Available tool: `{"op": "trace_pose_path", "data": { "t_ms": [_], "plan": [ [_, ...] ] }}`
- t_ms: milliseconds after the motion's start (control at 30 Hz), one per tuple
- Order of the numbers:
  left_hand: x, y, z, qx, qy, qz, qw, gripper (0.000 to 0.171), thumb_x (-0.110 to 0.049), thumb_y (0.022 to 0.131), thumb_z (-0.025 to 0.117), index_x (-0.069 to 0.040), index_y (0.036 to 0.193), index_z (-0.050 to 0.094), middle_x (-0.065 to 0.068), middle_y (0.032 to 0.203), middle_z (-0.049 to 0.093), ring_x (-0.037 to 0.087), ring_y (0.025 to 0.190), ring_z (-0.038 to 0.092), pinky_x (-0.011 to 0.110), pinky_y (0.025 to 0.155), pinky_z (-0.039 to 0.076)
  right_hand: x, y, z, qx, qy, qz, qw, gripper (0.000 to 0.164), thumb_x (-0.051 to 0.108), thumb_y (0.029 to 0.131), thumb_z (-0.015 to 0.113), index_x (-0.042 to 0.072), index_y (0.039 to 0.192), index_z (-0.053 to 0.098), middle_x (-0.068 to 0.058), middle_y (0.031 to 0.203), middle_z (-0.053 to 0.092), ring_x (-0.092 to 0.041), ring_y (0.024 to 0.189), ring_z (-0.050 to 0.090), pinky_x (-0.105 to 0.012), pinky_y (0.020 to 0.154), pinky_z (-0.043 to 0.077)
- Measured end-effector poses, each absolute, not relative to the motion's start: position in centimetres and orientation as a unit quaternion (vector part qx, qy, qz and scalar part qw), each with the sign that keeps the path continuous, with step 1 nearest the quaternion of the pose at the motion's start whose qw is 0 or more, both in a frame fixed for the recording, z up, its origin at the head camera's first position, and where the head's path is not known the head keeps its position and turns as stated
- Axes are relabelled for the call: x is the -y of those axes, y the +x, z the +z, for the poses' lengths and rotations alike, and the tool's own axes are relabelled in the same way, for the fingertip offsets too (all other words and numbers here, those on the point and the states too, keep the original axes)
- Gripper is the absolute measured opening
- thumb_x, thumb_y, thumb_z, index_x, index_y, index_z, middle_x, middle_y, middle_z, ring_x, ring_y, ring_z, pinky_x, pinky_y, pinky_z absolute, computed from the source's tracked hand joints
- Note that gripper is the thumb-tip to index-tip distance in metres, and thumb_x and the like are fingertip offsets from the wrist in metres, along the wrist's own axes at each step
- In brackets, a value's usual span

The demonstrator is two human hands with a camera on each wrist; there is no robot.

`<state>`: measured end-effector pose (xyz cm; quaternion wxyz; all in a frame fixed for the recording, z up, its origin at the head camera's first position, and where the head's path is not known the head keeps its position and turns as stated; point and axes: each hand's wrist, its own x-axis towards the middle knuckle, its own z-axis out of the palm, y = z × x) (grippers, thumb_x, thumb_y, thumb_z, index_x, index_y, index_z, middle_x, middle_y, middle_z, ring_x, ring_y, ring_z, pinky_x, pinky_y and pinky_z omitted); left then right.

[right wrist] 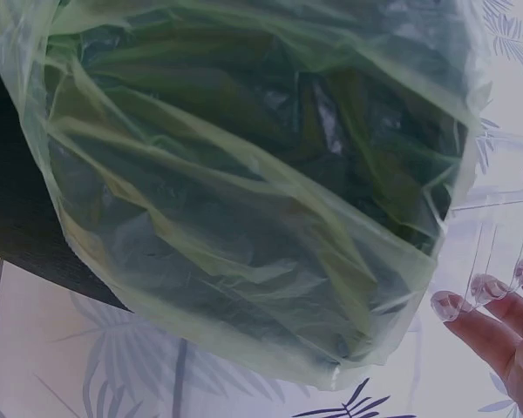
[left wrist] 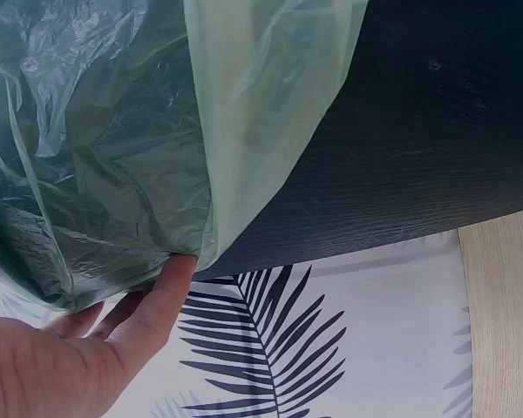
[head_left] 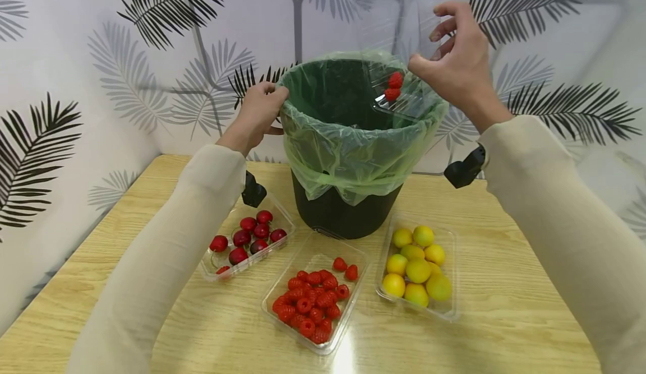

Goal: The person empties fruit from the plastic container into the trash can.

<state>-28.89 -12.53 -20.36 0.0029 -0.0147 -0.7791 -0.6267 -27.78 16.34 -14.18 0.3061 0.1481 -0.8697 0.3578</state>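
A black trash can point(head_left: 345, 211) lined with a translucent green bag point(head_left: 348, 161) stands on the table against the wall. My left hand point(head_left: 259, 113) grips its rim at the left, through the bag; the left wrist view shows those fingers on the green plastic. Above the can's right side, my right hand point(head_left: 461, 60) holds a clear plastic container point(head_left: 416, 96), steeply tilted over the opening. Two red raspberries point(head_left: 393, 86) show against the container's lower end. In the right wrist view, the fingertips point(right wrist: 488, 287) show through the clear plastic.
Three clear boxes sit before the can: cherries point(head_left: 261, 230) at left, raspberries point(head_left: 310, 304) in the middle, small yellow-green fruits point(head_left: 418, 270) at right. The patterned wall point(head_left: 348, 4) stands close behind the can. Wood-grain table point(head_left: 504, 284) surrounds the boxes.
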Motion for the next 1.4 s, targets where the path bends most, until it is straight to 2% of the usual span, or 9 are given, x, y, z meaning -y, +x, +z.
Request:
{"op": "trace_pose_path", "data": {
  "t_ms": [200,533,767,1033,1233,1400],
  "plan": [
    [12.44,-28.9,-20.28,0.779,-0.015,-0.627,0.005,0.018,-0.028,0.099,0.04,-0.011,0.105,0.045,0.0,0.101,0.04,0.016,0.09,0.047,0.047,0.092,0.053,-16.4,-27.83,-14.1,0.873,0.145,0.354,0.303,0.062,0.02,0.081,0.064,0.019,0.138,0.041,0.013,0.1,0.044,-0.003,0.079,0.046,-0.017,0.071,0.04],
    [12.47,-28.91,-20.28,0.783,-0.015,-0.622,0.006,0.024,-0.028,0.099,0.04,-0.009,0.113,0.045,0.001,0.105,0.04,0.017,0.092,0.047,0.047,0.092,0.053,-16.28,-27.59,-14.24,0.877,0.159,0.345,0.294,0.061,0.018,0.082,0.063,0.019,0.139,0.04,0.012,0.103,0.044,-0.004,0.085,0.045,-0.019,0.075,0.041],
    [12.46,-28.95,-20.34,0.781,-0.014,-0.624,0.006,0.021,-0.027,0.099,0.04,-0.01,0.111,0.045,0.0,0.105,0.04,0.017,0.093,0.046,0.047,0.092,0.053,-16.15,-27.52,-14.31,0.874,0.173,0.347,0.294,0.061,0.018,0.081,0.064,0.02,0.138,0.042,0.01,0.104,0.045,-0.008,0.09,0.045,-0.019,0.076,0.04],
    [12.5,-28.92,-20.4,0.783,-0.01,-0.622,0.001,0.028,-0.027,0.099,0.04,-0.008,0.119,0.044,0.003,0.115,0.04,0.021,0.105,0.048,0.046,0.092,0.053,-15.89,-27.51,-14.43,0.872,0.184,0.343,0.296,0.061,0.017,0.081,0.064,0.018,0.138,0.042,0.008,0.105,0.046,-0.01,0.092,0.045,-0.018,0.076,0.04],
    [12.58,-28.9,-20.42,0.783,-0.014,-0.622,0.002,0.024,-0.028,0.099,0.04,-0.008,0.113,0.044,0.002,0.109,0.04,0.02,0.1,0.048,0.047,0.092,0.053,-15.81,-27.53,-14.48,0.875,0.186,0.34,0.291,0.062,0.017,0.081,0.064,0.019,0.138,0.042,0.007,0.106,0.046,-0.011,0.093,0.045,-0.018,0.074,0.039],
    [12.58,-29.0,-20.44,0.783,-0.013,-0.621,0.002,0.028,-0.027,0.1,0.039,-0.008,0.12,0.044,0.003,0.113,0.041,0.021,0.103,0.049,0.046,0.092,0.053,-15.86,-27.6,-14.44,0.871,0.186,0.344,0.298,0.062,0.014,0.079,0.063,0.018,0.138,0.043,0.01,0.103,0.045,-0.011,0.091,0.045,-0.019,0.075,0.038]
  ]
}}
